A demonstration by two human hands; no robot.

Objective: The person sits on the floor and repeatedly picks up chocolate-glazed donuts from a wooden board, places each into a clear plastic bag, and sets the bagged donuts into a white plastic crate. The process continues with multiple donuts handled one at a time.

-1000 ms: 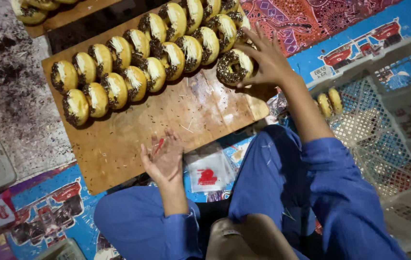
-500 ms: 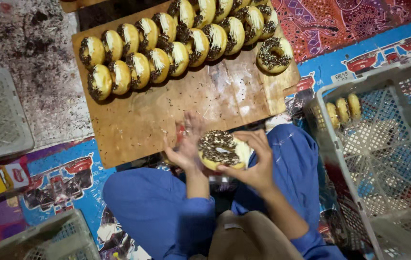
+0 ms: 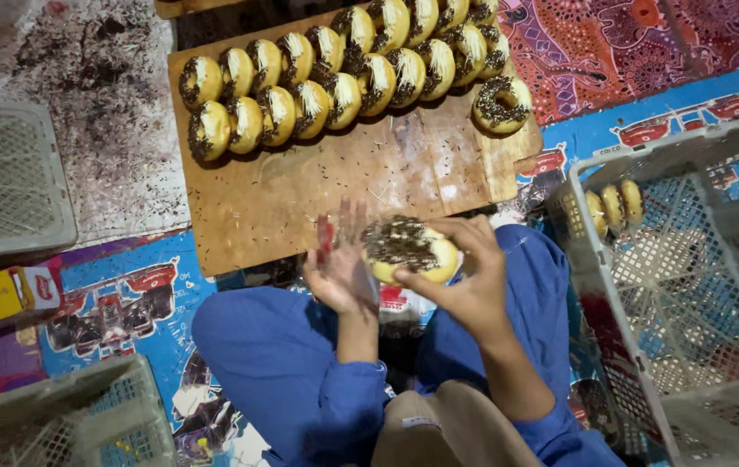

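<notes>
My right hand [image 3: 472, 281] grips a doughnut [image 3: 408, 249] topped with chocolate sprinkles, over my lap at the near edge of a wooden board [image 3: 300, 186]. My left hand [image 3: 341, 268] is spread flat beside the doughnut, fingers apart, touching its left side. Two rows of sprinkled doughnuts [image 3: 326, 73] lean on each other along the board's far edge. One more doughnut [image 3: 503, 103] lies flat by itself at the board's far right corner.
A pale plastic crate [image 3: 690, 277] at my right holds three plain doughnuts [image 3: 613, 206]. Other crates sit at the left [image 3: 6, 177] and near left [image 3: 58, 419]. A yellow box [image 3: 2, 298] lies on the patterned mat. Sprinkles litter the paper [image 3: 93, 104] beyond.
My right hand set one doughnut down at the board's right corner, then brought another to my lap. My left hand lifted off the board and came beside it.
</notes>
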